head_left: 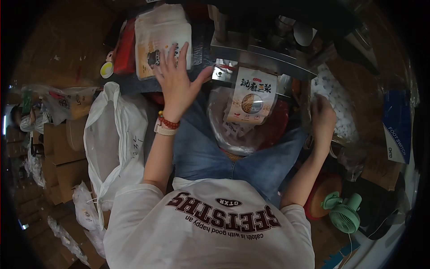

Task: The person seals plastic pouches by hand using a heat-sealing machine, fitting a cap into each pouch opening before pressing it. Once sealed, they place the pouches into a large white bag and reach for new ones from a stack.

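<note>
My left hand (177,85) has its fingers spread over the lower part of a stack of printed pouches (163,33); whether it touches them is unclear. My right hand (322,114) is at the edge of a clear bag of small white pieces (335,101), its fingers blurred and partly hidden. Between the hands, a printed pouch (252,96) with a picture of beans hangs at the front of a metal machine (264,51). Below that pouch, more pouches in clear plastic (233,139) lie in a red container between my knees.
A white sack (105,139) stands open to the left. A small green fan (345,215) is at the lower right, near a blue and white box (396,127). Cardboard boxes (67,152) and plastic bags are at the far left. A yellow-green round item (107,69) sits beside the stack.
</note>
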The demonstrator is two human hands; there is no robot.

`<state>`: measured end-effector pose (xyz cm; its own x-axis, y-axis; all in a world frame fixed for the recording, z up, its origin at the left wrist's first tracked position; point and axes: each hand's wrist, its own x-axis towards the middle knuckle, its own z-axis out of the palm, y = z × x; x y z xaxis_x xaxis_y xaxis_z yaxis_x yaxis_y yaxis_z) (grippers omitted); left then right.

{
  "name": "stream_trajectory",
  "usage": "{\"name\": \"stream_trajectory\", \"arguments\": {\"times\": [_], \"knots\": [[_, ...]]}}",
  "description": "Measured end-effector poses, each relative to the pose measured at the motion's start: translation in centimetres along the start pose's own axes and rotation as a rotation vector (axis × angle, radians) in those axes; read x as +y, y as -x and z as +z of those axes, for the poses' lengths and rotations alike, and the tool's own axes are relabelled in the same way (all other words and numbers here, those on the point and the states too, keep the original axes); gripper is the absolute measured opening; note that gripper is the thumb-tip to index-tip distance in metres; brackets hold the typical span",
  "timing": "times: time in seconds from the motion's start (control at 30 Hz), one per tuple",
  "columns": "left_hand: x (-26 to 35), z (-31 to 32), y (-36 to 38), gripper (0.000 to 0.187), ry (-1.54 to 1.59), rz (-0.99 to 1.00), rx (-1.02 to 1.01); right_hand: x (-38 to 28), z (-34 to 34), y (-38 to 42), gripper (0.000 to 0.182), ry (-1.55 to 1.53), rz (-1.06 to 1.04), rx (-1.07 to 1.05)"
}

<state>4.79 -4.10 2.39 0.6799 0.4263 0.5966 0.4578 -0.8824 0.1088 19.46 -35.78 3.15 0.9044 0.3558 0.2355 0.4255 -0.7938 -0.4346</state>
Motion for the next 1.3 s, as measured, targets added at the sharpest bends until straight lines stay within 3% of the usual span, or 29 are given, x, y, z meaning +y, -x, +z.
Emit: {"name": "stream_trajectory", "arguments": {"times": [0.07,0.1,0.13,0.17,0.2,0.27,0.3,0.4,0.53,0.6,0.7,0.83,0.87,0.9,0.97,1.0,1.13,1.27,1.3], "knots": [[-3.5,1.1,1.9,0.081,-0.093,0.003,-0.092,-1.3,-0.2,0.1,0.032,-0.087,0.112,0.106],[-4.9,1.2,2.8,0.079,-0.012,0.113,-0.199,-1.8,-0.2,0.3,0.032,-0.09,0.102,0.105],[-5.4,0.7,3.1,0.077,0.07,0.229,-0.304,-2.3,-0.3,0.7,0.031,-0.322,0.055,0.226],[-5.5,0.0,3.5,0.061,0.264,0.217,-0.287,-2.8,-0.4,1.4,0.03,-0.552,0.013,0.348],[-5.8,-0.3,4.1,0.061,0.266,0.222,-0.294,-3.6,-0.7,2.3,0.03,-0.551,0.022,0.348],[-6.2,-0.6,5.6,0.045,0.358,0.147,-0.272,-5.8,-1.3,4.6,0.029,-1.189,-0.02,0.216],[-5.2,-1.3,5.4,0.037,0.497,0.072,-0.223,-6.9,-1.1,5.6,0.029,-1.27,-0.104,0.12],[-3.3,-2.6,4.9,0.036,0.567,0.137,-0.131,-10.0,-0.4,6.9,0.028,-1.004,-0.48,0.031],[0.6,-5.0,5.3,0.035,0.664,0.19,-0.062,-12.9,1.0,6.6,0.026,-0.968,-0.53,0.095],[2.1,-6.0,5.3,0.036,0.626,0.237,-0.041,-12.7,2.6,5.4,0.028,-0.607,-0.773,0.031],[2.8,-7.2,5.0,0.038,0.584,0.33,-0.015,-12.7,1.0,5.3,0.033,-0.622,-0.863,0.06],[2.0,-8.0,4.0,0.039,0.328,0.319,0.105,-11.7,-0.5,6.1,0.03,-0.698,-0.829,0.195],[0.8,-6.8,3.9,0.042,0.239,0.295,0.148,-11.5,-0.4,6.7,0.028,-0.795,-0.678,0.237],[-0.3,-5.1,3.8,0.044,0.195,0.254,0.064,-11.4,-0.2,7.0,0.026,-0.892,-0.527,0.274],[-2.2,-1.3,4.5,0.05,0.131,0.2,-0.192,-11.3,0.6,7.7,0.026,-0.912,-0.403,0.109],[-2.7,-0.6,5.2,0.05,0.125,0.199,-0.179,-11.5,1.1,8.2,0.027,-0.893,-0.346,0.009],[-3.9,0.3,6.2,0.047,0.315,0.227,-0.168,-11.3,3.4,9.8,0.027,-0.929,-0.375,-0.19],[-4.6,0.4,5.2,0.046,0.319,0.243,-0.165,-11.5,2.5,8.6,0.027,-0.985,-0.307,-0.193],[-4.5,0.4,4.9,0.046,0.3,0.273,-0.15,-11.4,2.0,8.2,0.027,-1.035,-0.333,-0.053]]}}
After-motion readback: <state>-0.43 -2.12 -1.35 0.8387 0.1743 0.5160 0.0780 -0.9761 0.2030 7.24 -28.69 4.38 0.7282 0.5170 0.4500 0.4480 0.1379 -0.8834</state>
